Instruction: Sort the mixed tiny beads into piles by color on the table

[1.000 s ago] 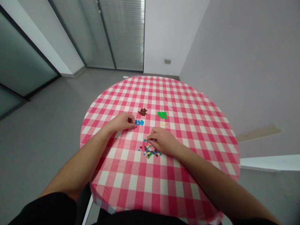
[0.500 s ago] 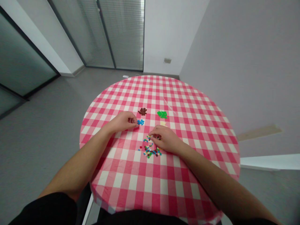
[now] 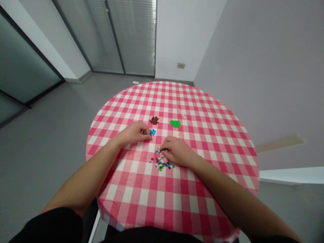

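Observation:
My left hand (image 3: pixel 136 132) rests beside a small pile of blue pieces (image 3: pixel 153 132), its fingers curled and thumb close to the fingertips; whether a piece is between them is too small to tell. My right hand (image 3: pixel 179 151) reaches over the upper part of a mixed heap of tiny coloured pieces (image 3: pixel 162 165), fingertips and thumb pinched together. What lies in that pinch cannot be made out, and the hand covers part of the heap. Just beyond it is a little group of pale yellow pieces (image 3: pixel 177 134).
A dark brown pile (image 3: pixel 154 120) and a green pile (image 3: pixel 175 124) lie farther back. All sit on a round table with a red-and-white checked cloth (image 3: pixel 162 199). Walls and glass partitions (image 3: pixel 136 37) stand behind the table.
My left hand has shifted slightly right and toward me, covering more of the blue pile's left side. My right hand has moved a little, its fingertips now lower over the mixed heap.

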The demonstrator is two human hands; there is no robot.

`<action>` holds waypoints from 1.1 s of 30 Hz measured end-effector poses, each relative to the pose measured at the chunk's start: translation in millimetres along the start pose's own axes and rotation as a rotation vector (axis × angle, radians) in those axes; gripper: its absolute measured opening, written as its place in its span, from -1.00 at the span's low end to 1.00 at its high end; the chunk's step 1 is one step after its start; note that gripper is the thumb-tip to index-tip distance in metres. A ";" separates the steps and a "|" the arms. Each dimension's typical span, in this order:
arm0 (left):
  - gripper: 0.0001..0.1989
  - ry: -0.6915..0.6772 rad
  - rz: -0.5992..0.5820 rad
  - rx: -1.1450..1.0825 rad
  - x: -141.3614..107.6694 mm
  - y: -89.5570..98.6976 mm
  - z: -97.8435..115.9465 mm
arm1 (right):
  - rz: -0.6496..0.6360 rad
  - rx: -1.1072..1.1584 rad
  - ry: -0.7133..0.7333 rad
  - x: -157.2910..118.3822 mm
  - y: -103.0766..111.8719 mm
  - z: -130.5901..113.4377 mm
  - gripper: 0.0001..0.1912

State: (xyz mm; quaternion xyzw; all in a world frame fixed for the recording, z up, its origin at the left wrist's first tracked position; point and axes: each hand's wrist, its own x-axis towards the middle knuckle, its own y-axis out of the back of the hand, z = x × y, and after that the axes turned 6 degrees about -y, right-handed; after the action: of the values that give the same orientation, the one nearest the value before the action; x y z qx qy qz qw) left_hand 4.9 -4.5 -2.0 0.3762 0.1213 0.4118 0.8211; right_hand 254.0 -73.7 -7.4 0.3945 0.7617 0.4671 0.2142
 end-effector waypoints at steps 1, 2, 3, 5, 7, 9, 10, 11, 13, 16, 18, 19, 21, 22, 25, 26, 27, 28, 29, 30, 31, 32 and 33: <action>-0.81 0.002 -0.010 -0.004 0.2 -0.4 0.6 | -0.003 0.007 0.007 -0.3 0.1 -0.5 -0.82; -0.82 0.006 -0.018 -0.010 0.3 -0.8 1.2 | -0.006 0.014 0.013 -0.5 0.3 -0.9 -0.81; -0.82 0.009 -0.024 -0.016 0.5 -1.2 1.6 | -0.009 0.019 0.016 -0.7 0.3 -1.3 -0.80; -0.83 0.009 -0.031 -0.028 0.7 -1.8 1.6 | -0.011 0.027 0.017 -0.9 0.3 -2.0 -0.76; -0.83 0.007 -0.034 -0.031 0.9 -2.2 0.8 | -0.014 0.032 0.009 -0.7 0.1 -2.5 -0.77; -0.82 0.010 -0.034 -0.029 1.1 -2.6 -0.4 | -0.024 0.036 -0.001 -0.5 0.3 -2.9 -0.81; -0.81 0.013 -0.032 -0.027 1.2 -2.8 -1.0 | -0.030 0.039 -0.005 -0.5 0.6 -3.1 -0.84; -0.80 0.017 -0.027 -0.024 1.2 -3.0 -1.4 | -0.035 0.042 -0.007 -0.5 1.0 -3.2 -0.86; -0.79 0.023 -0.018 -0.020 1.3 -3.4 -1.8 | -0.042 0.045 -0.005 -0.8 1.9 -3.3 -0.87; -0.78 0.028 -0.013 -0.024 1.2 -3.7 -1.7 | -0.038 0.047 -0.001 -1.3 2.3 -2.6 -0.85; -0.78 0.030 -0.009 -0.026 1.0 -3.5 -1.7 | -0.039 0.046 -0.003 -1.4 1.3 -1.5 -0.85; -0.77 0.030 -0.007 -0.022 0.9 -3.3 -1.8 | -0.041 0.043 -0.005 -1.2 0.6 -0.8 -0.85; -0.76 0.024 -0.004 -0.009 0.7 -2.9 -2.2 | -0.042 0.035 -0.012 -0.5 -1.0 0.4 -0.85; -0.75 0.022 -0.003 -0.005 0.7 -2.7 -2.5 | -0.042 0.030 -0.012 0.0 -1.5 0.8 -0.85; -0.76 0.021 -0.003 -0.004 0.6 -2.5 -2.3 | -0.025 0.029 0.005 1.3 -1.3 0.9 -0.85; -0.76 0.025 0.000 -0.006 0.5 -2.7 -1.8 | -0.003 0.042 0.012 1.6 -0.6 0.6 -0.84; -0.76 0.027 0.001 -0.009 0.5 -3.0 -0.9 | 0.031 0.068 0.014 1.7 0.2 0.3 -0.84; -0.76 0.028 0.001 -0.017 0.5 -3.5 0.3 | 0.074 0.106 0.008 1.6 1.0 -0.1 -0.85; -0.77 0.028 0.000 -0.032 0.6 -4.3 1.8 | 0.122 0.153 -0.010 1.4 1.7 -0.3 -0.85; -0.79 0.025 -0.004 -0.051 0.8 -5.5 3.5 | 0.174 0.202 -0.035 1.1 2.1 -0.4 -0.86; -0.80 0.018 -0.011 -0.074 1.1 -7.1 5.4 | 0.228 0.249 -0.065 0.9 2.2 -0.2 -0.86; -0.83 0.005 -0.020 -0.097 1.6 -9.0 7.2 | 0.282 0.291 -0.096 0.7 2.0 0.4 -0.87; -0.84 -0.014 -0.027 -0.120 2.2 -11.4 9.0 | 0.339 0.329 -0.128 0.7 1.4 1.4 -0.86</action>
State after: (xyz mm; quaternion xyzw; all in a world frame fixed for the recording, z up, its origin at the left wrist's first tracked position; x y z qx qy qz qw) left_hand 17.5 -11.7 -3.7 0.3274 0.0959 0.4046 0.8484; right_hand 255.0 -72.0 -6.8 0.5752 0.7352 0.3403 0.1135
